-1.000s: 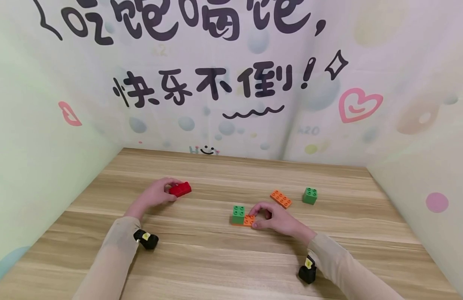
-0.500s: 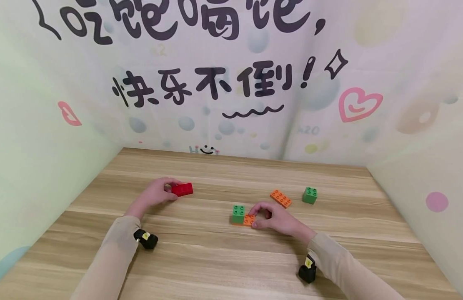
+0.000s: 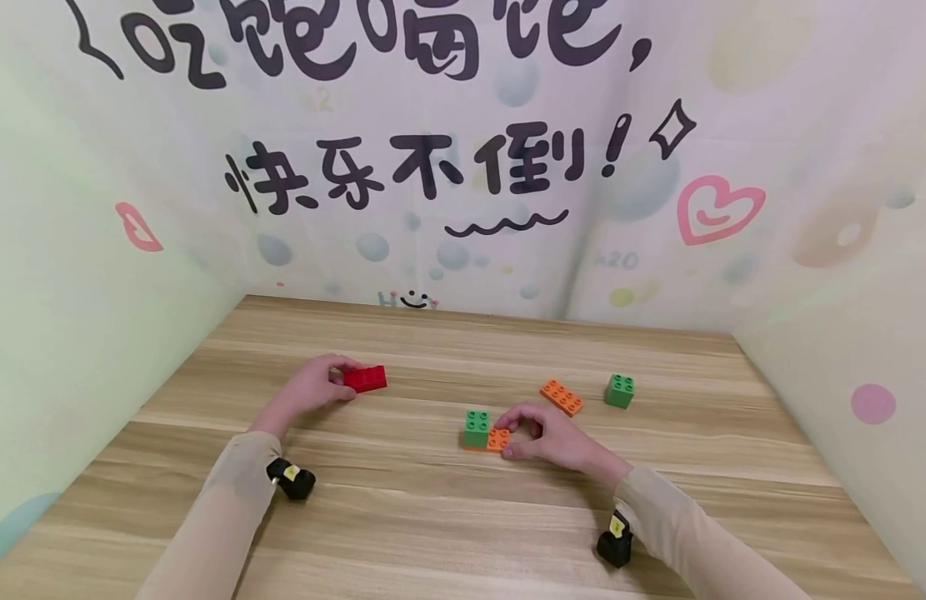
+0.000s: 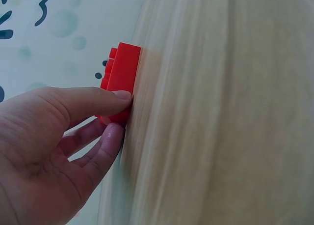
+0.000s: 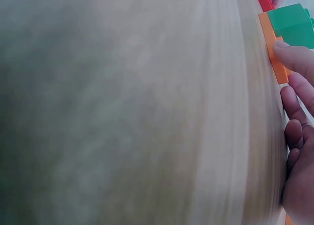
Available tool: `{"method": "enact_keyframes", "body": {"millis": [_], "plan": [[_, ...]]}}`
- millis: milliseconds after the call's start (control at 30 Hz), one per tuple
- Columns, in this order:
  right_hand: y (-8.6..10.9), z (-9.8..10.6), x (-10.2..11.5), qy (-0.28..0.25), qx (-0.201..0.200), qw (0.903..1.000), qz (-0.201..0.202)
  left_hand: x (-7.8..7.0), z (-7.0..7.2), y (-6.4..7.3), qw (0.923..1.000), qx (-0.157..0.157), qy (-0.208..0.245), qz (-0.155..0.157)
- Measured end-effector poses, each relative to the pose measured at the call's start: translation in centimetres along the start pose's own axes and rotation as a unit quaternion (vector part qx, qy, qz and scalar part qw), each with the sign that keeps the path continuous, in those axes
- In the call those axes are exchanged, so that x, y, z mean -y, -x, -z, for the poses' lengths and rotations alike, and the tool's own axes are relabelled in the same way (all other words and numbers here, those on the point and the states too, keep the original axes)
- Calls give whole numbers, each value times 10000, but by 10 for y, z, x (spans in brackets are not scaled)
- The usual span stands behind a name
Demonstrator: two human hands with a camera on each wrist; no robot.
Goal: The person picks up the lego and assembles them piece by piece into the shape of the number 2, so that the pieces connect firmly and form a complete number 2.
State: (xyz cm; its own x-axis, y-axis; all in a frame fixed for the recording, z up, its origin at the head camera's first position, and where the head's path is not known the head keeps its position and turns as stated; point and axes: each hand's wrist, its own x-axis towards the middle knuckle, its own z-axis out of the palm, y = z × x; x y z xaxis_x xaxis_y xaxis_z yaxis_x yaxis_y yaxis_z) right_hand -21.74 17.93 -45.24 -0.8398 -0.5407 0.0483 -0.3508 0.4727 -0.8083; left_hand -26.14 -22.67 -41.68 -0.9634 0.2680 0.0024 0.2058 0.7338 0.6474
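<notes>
On the left of the table, my left hand (image 3: 317,385) pinches a red toy building brick (image 3: 366,378) by its near end. The left wrist view shows the thumb along the side of the red brick (image 4: 123,70), whose studs face away from the wood. Closer to the middle, my right hand (image 3: 550,435) grips the right end of a flat orange brick (image 3: 498,440) between thumb and fingers. A square green brick (image 3: 476,429) stands on the left half of that orange piece. The right wrist view has the thumb against the side of the orange brick (image 5: 273,47).
Behind my right hand lies a second flat orange brick (image 3: 562,397), set at a slant. Another green brick (image 3: 620,390) stands to its right. The wood-grain table (image 3: 432,517) ends at a printed backdrop (image 3: 342,242), with pale side walls left and right.
The red brick has shifted slightly right and turned, so its long side now faces front. My right hand and the orange and green bricks stay almost in place.
</notes>
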Motion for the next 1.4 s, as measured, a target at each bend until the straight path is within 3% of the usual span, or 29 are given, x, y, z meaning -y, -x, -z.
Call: {"method": "enact_keyframes", "body": {"millis": [267, 567, 1067, 1233, 1400], "plan": [[0, 1, 2, 223, -13, 9997, -135, 0, -3, 0, 9999, -99, 2, -44], [1, 1, 3, 184, -37, 9998, -71, -10, -6, -1, 9995, -192, 109, -246], [1, 2, 4, 269, 7, 9995, -177, -42, -11, -3, 9955, 30, 542, -781], [1, 2, 3, 244, 19, 9995, -197, -58, -14, -3, 9920, 47, 666, -1070], [1, 2, 4, 215, 11, 9996, -204, -69, -19, -3, 9888, 59, 929, -1165]]}}
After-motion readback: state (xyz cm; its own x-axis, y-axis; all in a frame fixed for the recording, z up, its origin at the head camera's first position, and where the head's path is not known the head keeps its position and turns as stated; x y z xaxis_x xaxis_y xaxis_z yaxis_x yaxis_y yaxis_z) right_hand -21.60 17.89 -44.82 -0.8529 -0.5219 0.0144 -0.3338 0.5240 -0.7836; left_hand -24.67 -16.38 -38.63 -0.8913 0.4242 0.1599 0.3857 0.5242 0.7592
